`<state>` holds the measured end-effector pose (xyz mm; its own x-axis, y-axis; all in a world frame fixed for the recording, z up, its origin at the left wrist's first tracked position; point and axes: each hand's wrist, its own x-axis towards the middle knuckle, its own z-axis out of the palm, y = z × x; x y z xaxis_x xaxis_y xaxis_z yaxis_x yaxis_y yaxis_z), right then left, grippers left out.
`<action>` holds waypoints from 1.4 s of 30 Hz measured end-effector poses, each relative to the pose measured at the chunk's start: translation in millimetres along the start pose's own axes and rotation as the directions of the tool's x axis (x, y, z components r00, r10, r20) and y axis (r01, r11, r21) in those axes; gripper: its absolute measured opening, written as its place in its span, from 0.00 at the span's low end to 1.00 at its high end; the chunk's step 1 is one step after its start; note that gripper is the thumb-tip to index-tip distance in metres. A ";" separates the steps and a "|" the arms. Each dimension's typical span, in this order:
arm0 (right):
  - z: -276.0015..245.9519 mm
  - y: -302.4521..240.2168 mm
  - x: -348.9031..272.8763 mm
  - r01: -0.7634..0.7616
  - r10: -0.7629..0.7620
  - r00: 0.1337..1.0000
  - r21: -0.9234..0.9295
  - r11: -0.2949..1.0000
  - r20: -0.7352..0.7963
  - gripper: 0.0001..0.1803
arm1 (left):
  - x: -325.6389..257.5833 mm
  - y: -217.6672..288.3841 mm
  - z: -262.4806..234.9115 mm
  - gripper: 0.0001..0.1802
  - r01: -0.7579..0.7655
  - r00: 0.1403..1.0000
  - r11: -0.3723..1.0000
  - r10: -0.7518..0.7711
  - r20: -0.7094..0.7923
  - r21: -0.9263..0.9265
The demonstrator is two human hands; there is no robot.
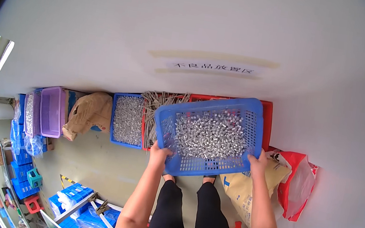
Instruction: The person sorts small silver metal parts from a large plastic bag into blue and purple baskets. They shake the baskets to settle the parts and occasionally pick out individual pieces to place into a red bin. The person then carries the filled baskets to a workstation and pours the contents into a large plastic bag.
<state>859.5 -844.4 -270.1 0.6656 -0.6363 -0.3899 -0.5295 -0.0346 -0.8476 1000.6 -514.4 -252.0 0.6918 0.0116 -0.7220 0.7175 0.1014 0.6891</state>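
A blue perforated plastic basket (202,169) is held up in front of me, over the floor and partly over the crates at the wall. Many small silvery metal pieces (210,134) lie spread across its bottom. My left hand (159,155) is closed on its near left corner, thumb over the rim. At the near right corner my right hand (257,163) grips the rim in the same way. The basket is tilted, its right end farther from me than its left. Most of a red crate (266,126) behind it is hidden.
Along the wall stand a blue crate (111,124) of small metal pieces, a heap of thin rods (165,99), a brown paper sack (90,112) and a purple basket (52,111). A yellowish sack (245,196) and a red-and-white bag (295,182) are at my right. Blue bins (95,221) stand lower left.
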 end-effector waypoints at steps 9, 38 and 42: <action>-2.0 0.7 -2.0 -0.041 0.042 0.999 -0.057 0.998 0.007 0.21 | 14.4 -30.8 -21.6 0.37 0.026 1.000 0.998 -0.027 0.011 0.053; -67.1 -174.3 -81.2 0.155 -0.177 0.976 0.171 0.973 0.125 0.24 | -175.0 123.1 -28.7 0.27 -0.317 0.946 0.928 0.294 0.139 0.195; -78.4 -173.8 -86.6 0.118 -0.142 0.965 0.119 0.986 0.222 0.25 | -192.1 114.9 -42.5 0.34 -0.221 0.965 0.965 0.195 0.176 0.142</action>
<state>852.7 -843.7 -60.8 0.8344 -0.4374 -0.3354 -0.3808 -0.0174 -0.9245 946.7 -462.7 -36.7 0.8216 -0.1438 -0.5517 0.5514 -0.0458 0.8330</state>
